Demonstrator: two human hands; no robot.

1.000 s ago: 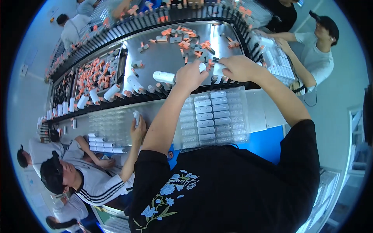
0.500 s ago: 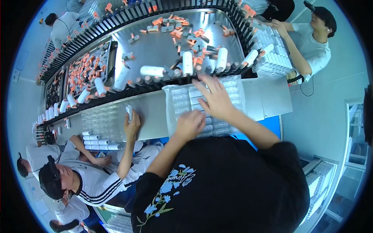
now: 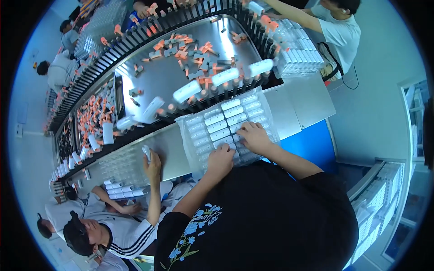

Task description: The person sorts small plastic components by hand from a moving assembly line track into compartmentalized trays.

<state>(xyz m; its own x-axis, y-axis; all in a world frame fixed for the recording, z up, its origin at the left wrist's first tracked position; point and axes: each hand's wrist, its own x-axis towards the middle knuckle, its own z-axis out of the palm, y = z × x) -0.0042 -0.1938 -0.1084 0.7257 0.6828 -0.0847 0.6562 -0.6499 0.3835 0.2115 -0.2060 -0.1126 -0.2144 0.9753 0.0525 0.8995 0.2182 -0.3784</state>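
Observation:
A clear plastic blister tray (image 3: 189, 149) lies on the metal ledge in front of me, with white oblong plastic casings (image 3: 220, 134) in its two middle columns. At the near end of the left column, my left hand (image 3: 220, 161) has its fingers curled onto a casing in its pocket. My right hand (image 3: 256, 137) is beside it, fingers bent and closed on a casing in the right column. Parts of both casings are hidden under my fingers. Just beyond the tray, more white casings (image 3: 225, 77) sit on the dark pegs of a curved conveyor.
Inside the conveyor loop, a metal table (image 3: 158, 52) holds scattered orange and grey clips. At left, a co-worker's hand (image 3: 153, 166) holds a white piece over another clear tray (image 3: 118, 162). Stacked filled trays (image 3: 298, 61) stand at right, near another person.
My right hand has come back from the conveyor's edge to the tray. My left hand has lowered onto the casings. The view has shifted, and casings on the pegs have moved.

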